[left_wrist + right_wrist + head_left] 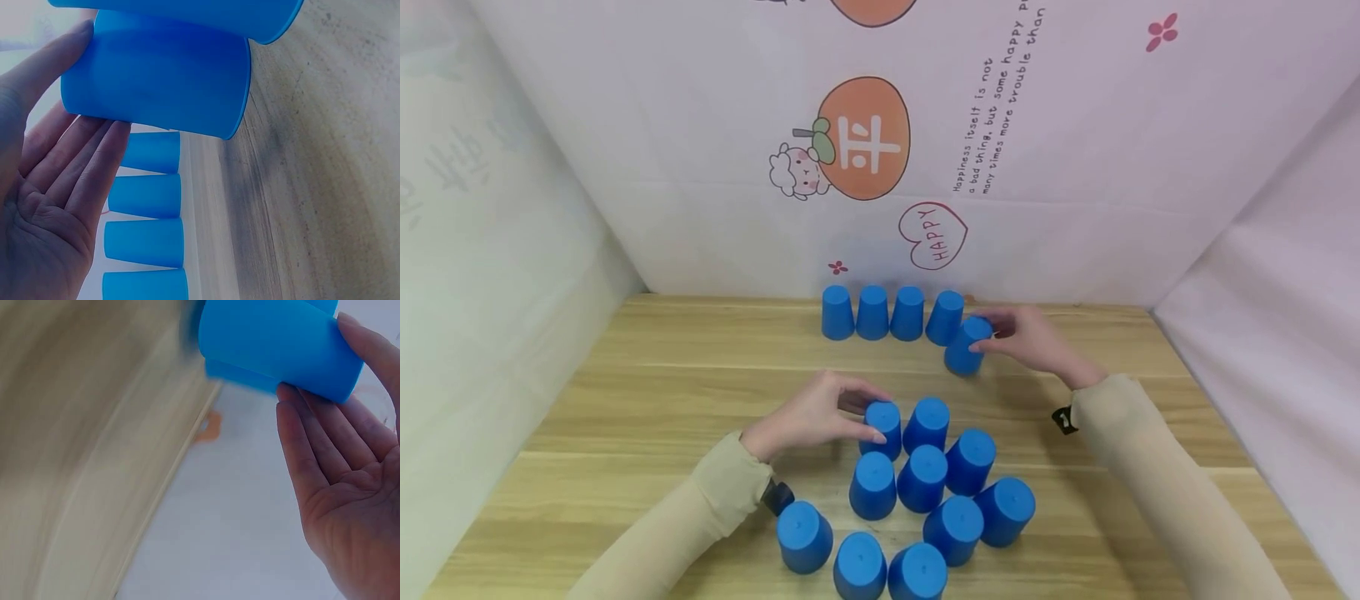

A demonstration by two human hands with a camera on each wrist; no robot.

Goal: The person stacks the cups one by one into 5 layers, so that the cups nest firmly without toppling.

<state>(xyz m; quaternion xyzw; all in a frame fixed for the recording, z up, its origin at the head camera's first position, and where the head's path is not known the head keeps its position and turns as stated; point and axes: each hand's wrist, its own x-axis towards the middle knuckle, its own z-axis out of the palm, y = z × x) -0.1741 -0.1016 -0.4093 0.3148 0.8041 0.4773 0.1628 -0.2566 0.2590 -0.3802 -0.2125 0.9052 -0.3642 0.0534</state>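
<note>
My right hand [1028, 337] pinches an upside-down blue cup [966, 354] between thumb and fingers, slightly tilted, at the right end of a back row of blue cups [872, 315]. In the right wrist view, the thumb lies on one side of this cup [281, 347] and the fingers on the other. My left hand [820, 415] grips another upside-down blue cup [880, 433] at the far left of the nearer group. The left wrist view shows this cup [156, 75] between thumb and fingertips, its rim towards the wooden table.
Several more upside-down blue cups [923, 479] stand loosely grouped on the wooden table [685, 400] in front of my hands. Another cup [803, 537] stands near my left sleeve. A printed white cloth [737, 242] rises behind the back row.
</note>
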